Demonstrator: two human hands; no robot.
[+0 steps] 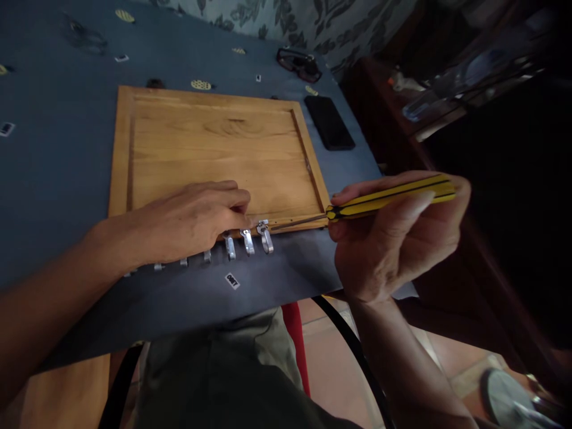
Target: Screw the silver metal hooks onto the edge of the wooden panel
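Note:
A wooden framed panel (214, 143) lies flat on the dark blue tabletop. Several silver metal hooks line its near edge and hang over that side. My left hand (201, 217) rests on the edge with its fingers curled, and a fingertip presses the base of the rightmost metal hook (265, 238). The fingers partly cover the other hooks. In my right hand (397, 244) is a screwdriver (384, 199) with a yellow and black handle. Its thin shaft points left along the panel's edge, with the tip close to that rightmost hook. Small dark holes show in the edge nearby.
A black phone (329, 123) lies right of the panel, and dark glasses (299, 64) lie behind it. Stickers, one reading OBEY (232, 280), dot the tabletop (58, 173). Dark wooden furniture (388, 113) stands at the right. A patterned wall (286, 21) rises at the back.

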